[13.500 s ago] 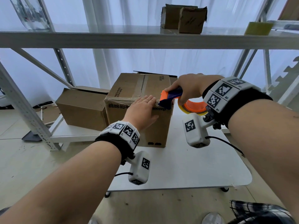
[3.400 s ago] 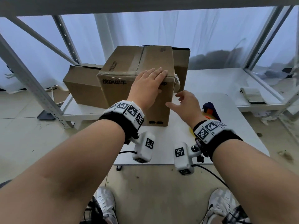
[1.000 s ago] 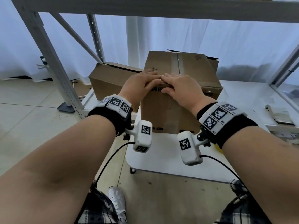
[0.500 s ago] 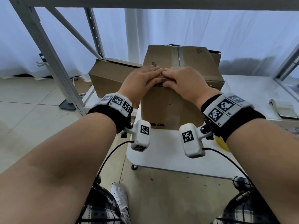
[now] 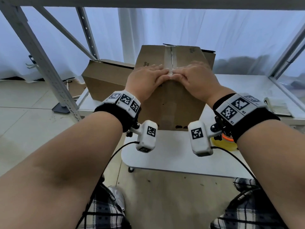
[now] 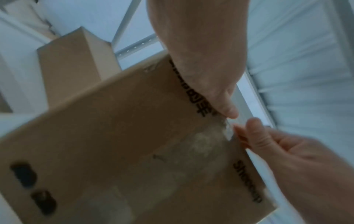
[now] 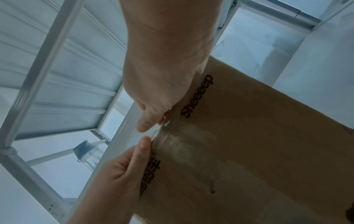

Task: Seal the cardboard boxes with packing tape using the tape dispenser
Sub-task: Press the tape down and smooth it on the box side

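Observation:
A tall cardboard box (image 5: 170,100) stands on the white table (image 5: 165,156), with a strip of clear tape (image 5: 171,57) along its top seam. My left hand (image 5: 153,76) and right hand (image 5: 188,75) lie flat on the near top edge, fingertips meeting at the tape. In the left wrist view both thumbs (image 6: 228,112) press where the tape (image 6: 203,141) folds down the front face. The right wrist view shows that fold (image 7: 180,145) too. The tape dispenser (image 5: 226,141), an orange and yellow roll, lies on the table, mostly hidden behind my right wrist.
A second, lower cardboard box (image 5: 105,80) sits left of and behind the tall one. A slanted metal shelf post (image 5: 41,63) stands at the left, with a shelf beam overhead. A notebook (image 5: 279,106) lies on the low shelf at right. My legs are below the table's edge.
The right hand held the dispenser earlier, then left it on the table and joined the left hand on the box. Over the last second both hands have stayed pressed at the near top edge.

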`<state>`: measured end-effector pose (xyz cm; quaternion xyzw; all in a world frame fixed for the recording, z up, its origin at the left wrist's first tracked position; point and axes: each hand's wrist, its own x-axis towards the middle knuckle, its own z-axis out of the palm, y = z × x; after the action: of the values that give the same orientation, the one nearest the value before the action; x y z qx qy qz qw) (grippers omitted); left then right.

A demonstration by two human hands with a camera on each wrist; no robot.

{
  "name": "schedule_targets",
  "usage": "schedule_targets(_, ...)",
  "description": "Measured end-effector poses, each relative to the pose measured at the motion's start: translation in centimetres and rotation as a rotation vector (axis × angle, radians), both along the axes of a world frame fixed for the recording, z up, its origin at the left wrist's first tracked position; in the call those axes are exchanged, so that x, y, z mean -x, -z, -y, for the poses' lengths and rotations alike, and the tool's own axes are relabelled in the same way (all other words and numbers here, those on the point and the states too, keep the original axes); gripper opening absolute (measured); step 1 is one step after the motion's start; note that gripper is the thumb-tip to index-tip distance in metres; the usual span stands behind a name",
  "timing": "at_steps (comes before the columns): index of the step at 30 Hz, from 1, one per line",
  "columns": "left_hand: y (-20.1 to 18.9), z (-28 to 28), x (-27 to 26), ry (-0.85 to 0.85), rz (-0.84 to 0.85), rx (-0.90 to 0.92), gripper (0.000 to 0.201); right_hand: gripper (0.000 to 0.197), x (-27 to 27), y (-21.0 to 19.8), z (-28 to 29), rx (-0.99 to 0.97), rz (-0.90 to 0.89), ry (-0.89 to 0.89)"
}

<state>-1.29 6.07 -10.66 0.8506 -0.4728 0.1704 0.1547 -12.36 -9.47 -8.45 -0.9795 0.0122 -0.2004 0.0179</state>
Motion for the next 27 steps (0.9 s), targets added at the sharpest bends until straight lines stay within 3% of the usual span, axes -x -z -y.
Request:
schedule_targets(4, 0.6, -0.3, -0.2, -0.002, 0.077, 0.007, 0.048, 0.037, 0.1, 0.3, 0.6, 0.045, -0.005, -0.007)
schedule_targets(13, 0.4, -1.2, -0.9, 0.047, 0.063, -0.042, 0.048, 0.058, 1.7, 0.8, 0.8, 0.054, -0.017, -0.001)
schedule_targets(19, -1.4, 1.8, 1.1, 0.103, -0.032, -0.072, 0.047, 0.042, 2.8, -0.3, 2.9, -0.305, 0.333, 0.033)
schedule_targets(24, 0.5, 3.6, 2.2, 0.017, -0.023, -0.006, 0.047, 0.035, 3.8, 0.7, 4.9, -0.658, 0.313, 0.204)
schedule_targets(27, 0.6, 3.3, 2.2, 0.026, 0.045, -0.035, 0.050, 0.045, 4.3, 1.3, 5.8, -0.877, 0.298, 0.288)
